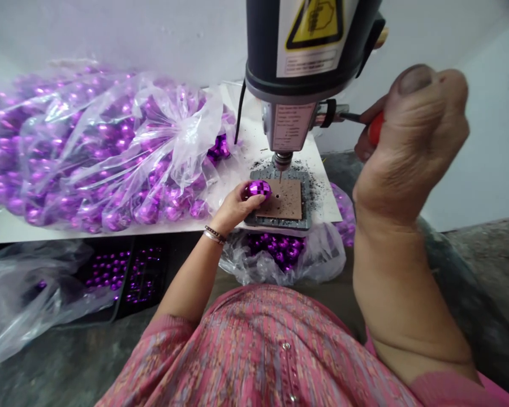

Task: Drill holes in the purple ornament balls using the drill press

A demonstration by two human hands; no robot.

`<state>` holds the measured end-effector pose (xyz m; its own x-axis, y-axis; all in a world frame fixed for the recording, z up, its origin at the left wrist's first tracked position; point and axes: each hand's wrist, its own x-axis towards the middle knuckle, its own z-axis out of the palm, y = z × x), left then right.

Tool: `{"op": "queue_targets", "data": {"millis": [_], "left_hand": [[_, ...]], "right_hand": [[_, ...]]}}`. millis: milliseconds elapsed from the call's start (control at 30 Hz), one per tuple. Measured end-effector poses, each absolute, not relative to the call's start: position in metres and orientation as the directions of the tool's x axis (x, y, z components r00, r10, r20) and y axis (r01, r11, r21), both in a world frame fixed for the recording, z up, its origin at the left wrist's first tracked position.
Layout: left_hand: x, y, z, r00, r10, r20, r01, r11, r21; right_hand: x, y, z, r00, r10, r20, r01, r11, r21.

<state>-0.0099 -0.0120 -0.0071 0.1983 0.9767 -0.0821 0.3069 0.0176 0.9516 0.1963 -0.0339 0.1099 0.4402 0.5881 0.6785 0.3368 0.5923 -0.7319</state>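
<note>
My left hand (236,206) grips a shiny purple mirror-faceted ball (259,190) at the left side of a brown board (290,200). The board lies on the grey base (307,183) of a drill press (290,121). Just right of the ball and above it, the thin drill bit (280,174) points down, apart from the ball. A small hole shows in the board near the ball. Raised at the right, my right hand (411,124) is wrapped round the red knob (376,129) of the drill press lever (350,116).
A large clear plastic bag (182,141) full of purple balls covers the table's left. Below the table edge an open bag (322,254) holds more purple balls. Black trays (123,282) of small purple pieces sit lower left. Dark shavings surround the base; a black cable (240,113) hangs behind.
</note>
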Motion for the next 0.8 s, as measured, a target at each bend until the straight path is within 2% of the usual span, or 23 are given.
{"op": "queue_targets", "data": {"millis": [133, 500, 633, 800], "left_hand": [[-0.002, -0.003, -0.002, 0.224, 0.973, -0.059, 0.463, -0.053, 0.885], [0.017, 0.004, 0.017, 0.261, 0.961, -0.092, 0.704, -0.124, 0.699], [0.022, 0.01, 0.022, 0.305, 0.948, -0.095, 0.742, -0.174, 0.648], [0.025, 0.015, 0.011, 0.308, 0.951, -0.018, 0.722, -0.222, 0.655]], "right_hand": [[0.198, -0.035, 0.111, 0.43, 0.581, 0.691, 0.342, 0.604, -0.72], [0.196, -0.039, 0.11, 0.393, 0.633, 0.667, 0.288, 0.604, -0.743], [0.197, -0.039, 0.11, 0.385, 0.637, 0.668, 0.269, 0.615, -0.741], [0.198, -0.04, 0.11, 0.378, 0.637, 0.672, 0.265, 0.621, -0.738]]}}
